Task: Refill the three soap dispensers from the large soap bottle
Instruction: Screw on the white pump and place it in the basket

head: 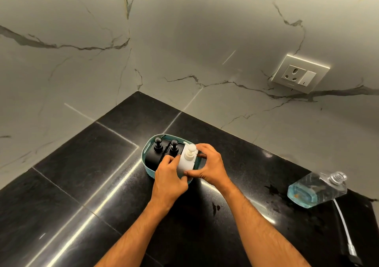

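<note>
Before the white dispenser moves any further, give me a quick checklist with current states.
1. Both hands on the white dispenser: ok, left hand and right hand grip its sides.
2. Pump head fitted on it: ok.
3. Two black dispensers upright in the teal basket: ok.
4. White dispenser fully seated in the basket: cannot tell, hands hide its base.
5. Large soap bottle capped: not ok, it is uncapped and holds blue liquid.
6. Countertop dry: not ok, dark wet-looking spots near the bottle.
</note>
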`<state>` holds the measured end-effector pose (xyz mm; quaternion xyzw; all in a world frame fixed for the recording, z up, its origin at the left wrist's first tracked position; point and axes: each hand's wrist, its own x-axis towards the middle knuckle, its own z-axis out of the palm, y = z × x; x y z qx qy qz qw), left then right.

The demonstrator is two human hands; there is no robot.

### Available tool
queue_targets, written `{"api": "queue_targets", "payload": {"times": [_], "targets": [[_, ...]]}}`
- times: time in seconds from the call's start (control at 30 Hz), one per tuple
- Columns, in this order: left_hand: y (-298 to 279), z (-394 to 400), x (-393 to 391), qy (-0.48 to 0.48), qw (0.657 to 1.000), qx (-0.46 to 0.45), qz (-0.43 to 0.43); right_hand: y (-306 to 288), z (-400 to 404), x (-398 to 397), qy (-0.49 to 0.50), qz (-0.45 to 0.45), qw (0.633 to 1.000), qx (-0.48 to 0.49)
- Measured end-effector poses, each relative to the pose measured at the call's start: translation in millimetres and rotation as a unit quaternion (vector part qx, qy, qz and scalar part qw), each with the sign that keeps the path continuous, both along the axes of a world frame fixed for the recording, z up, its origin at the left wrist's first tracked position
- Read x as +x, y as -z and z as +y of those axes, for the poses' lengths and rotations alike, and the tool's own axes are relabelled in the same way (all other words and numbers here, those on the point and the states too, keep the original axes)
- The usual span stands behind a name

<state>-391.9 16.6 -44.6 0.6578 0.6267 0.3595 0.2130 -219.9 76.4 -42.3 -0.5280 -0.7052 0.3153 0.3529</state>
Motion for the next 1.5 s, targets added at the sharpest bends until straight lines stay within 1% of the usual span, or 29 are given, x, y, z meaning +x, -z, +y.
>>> {"api": "queue_targets", "payload": {"times": [0.13,0.27,0.47,0.67,0.77,0.9,1.0,1.07,1.13,1.2,1.27,1.33,1.4,1.5], "targets": [[5.9,-3.5,2.8,0.004,1.000,0.002,0.011,6.3,0.1,-1.1,0.004,-0.035,0.999,0.001],[6.1,-2.0,2.9,0.004,1.000,0.009,0.015,4.7,0.2,0.1,-0.004,-0.046,0.999,-0.007],[12.3,-4.9,5.9,-0.005,1.000,0.023,-0.010,-0.1,-2.0,1.0,-0.016,-0.086,0.996,-0.018],[14.3,-8.1,1.7,0.008,0.998,0.046,-0.044,-0.6,-6.1,1.8,-0.010,-0.092,0.996,-0.009],[14.0,-9.4,-1.0,0.011,0.996,0.065,-0.058,0.5,-8.7,1.2,0.005,-0.073,0.997,0.001],[12.7,-11.5,-6.2,0.001,0.991,0.119,-0.067,3.9,-14.4,-0.8,0.030,-0.036,0.999,0.007],[9.7,-9.5,-14.0,-0.031,0.981,0.175,-0.076,8.6,-23.8,-3.4,0.076,0.045,0.996,-0.032],[5.6,-7.9,-19.5,-0.068,0.971,0.212,-0.085,12.1,-31.5,-4.9,0.098,0.117,0.985,-0.081],[-0.2,-4.9,-26.6,-0.107,0.962,0.226,-0.108,15.0,-37.4,-6.2,0.106,0.172,0.972,-0.117],[-4.5,1.7,-35.3,-0.142,0.955,0.213,-0.147,16.5,-41.0,-8.9,0.118,0.212,0.958,-0.152],[-7.0,11.0,-44.2,-0.176,0.948,0.180,-0.194,15.2,-42.0,-13.2,0.139,0.240,0.943,-0.181],[-6.8,20.6,-52.4,-0.208,0.936,0.121,-0.256,13.2,-41.9,-18.7,0.156,0.272,0.929,-0.197],[-4.1,29.2,-59.2,-0.227,0.917,0.045,-0.325,10.7,-41.1,-24.4,0.154,0.299,0.920,-0.201],[3.8,41.2,-64.7,-0.232,0.895,-0.037,-0.378,18.5,-37.9,-31.4,0.149,0.287,0.925,-0.198]]}}
